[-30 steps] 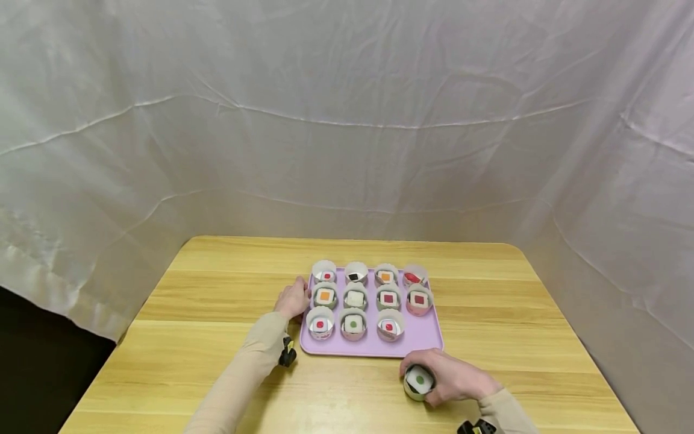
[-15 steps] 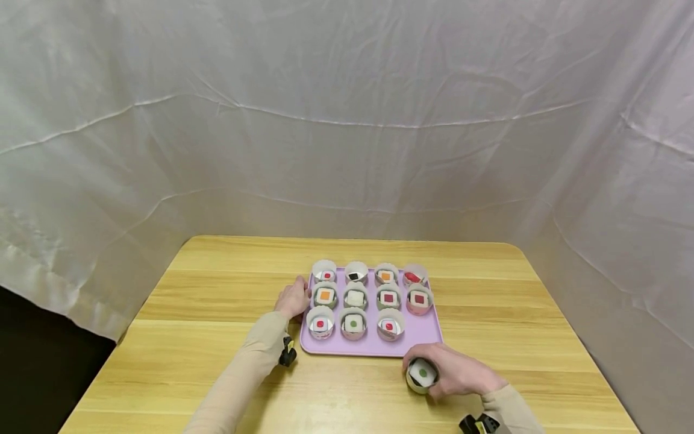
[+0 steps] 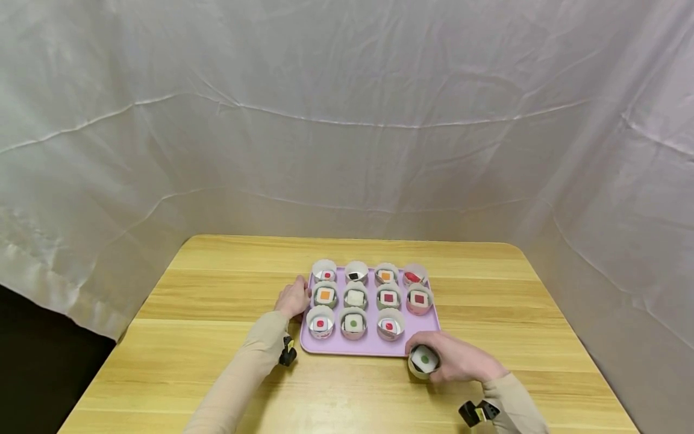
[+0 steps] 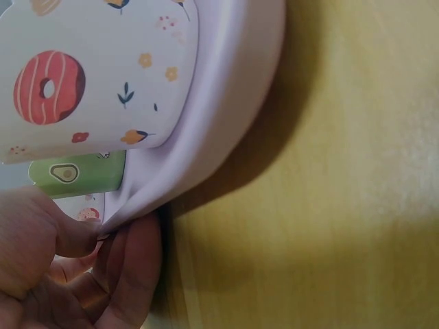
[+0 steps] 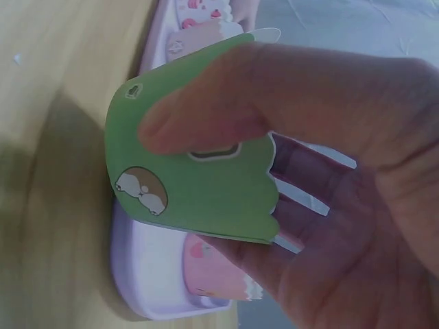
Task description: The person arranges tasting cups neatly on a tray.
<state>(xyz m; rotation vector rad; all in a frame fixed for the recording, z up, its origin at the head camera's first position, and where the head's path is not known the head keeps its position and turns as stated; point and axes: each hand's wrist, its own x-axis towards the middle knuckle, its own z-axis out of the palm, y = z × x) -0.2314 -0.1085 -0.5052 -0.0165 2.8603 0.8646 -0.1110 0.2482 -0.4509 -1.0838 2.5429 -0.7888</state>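
My right hand [image 3: 458, 357] grips a green paper baking cup [image 5: 192, 157] between thumb and fingers, just off the front right corner of the tray. Inside that cup sits a white square piece [image 3: 425, 359] with a green dot on top. The left hand [image 3: 293, 298] pinches the left rim of the lilac tray [image 3: 374, 348], thumb on top and fingers beneath, as the left wrist view shows. Several paper cups stand on the tray in rows, such as a white one with a doughnut print [image 4: 103, 75]. Each holds a small piece with a coloured top.
Bare lilac surface [image 3: 423, 327] shows at the tray's front right, beside a cup with a red-dotted piece [image 3: 390, 326]. Under the tray lies a wooden table [image 3: 217, 337]. Pale fabric [image 3: 347, 157] hangs behind and at both sides.
My right hand has carried the green cup a little forward and to the right, closer to the tray's front edge. The left hand and the tray have stayed in place.
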